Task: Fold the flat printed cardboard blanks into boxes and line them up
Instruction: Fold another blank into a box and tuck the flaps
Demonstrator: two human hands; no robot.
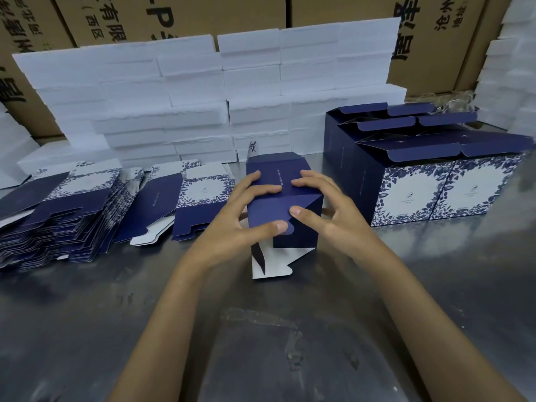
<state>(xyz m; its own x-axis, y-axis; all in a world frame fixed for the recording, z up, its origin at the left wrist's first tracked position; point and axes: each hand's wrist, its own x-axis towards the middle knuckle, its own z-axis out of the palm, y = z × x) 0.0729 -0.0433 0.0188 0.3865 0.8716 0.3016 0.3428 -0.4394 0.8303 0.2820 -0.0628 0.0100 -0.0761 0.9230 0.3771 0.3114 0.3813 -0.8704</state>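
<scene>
A half-folded navy cardboard box (282, 198) is gripped by the left hand (246, 216) and right hand (322, 207), fingers curled, on the grey metal bench (261, 329).

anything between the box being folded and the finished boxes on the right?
Nothing visible. The half-folded box, held by left hand and right hand, sits just left of the finished boxes; only bare table lies between them.

Grey metal table (87, 329), white foam blocks (188, 105) stacked behind, brown printed cartons (179, 15) at the back
</scene>
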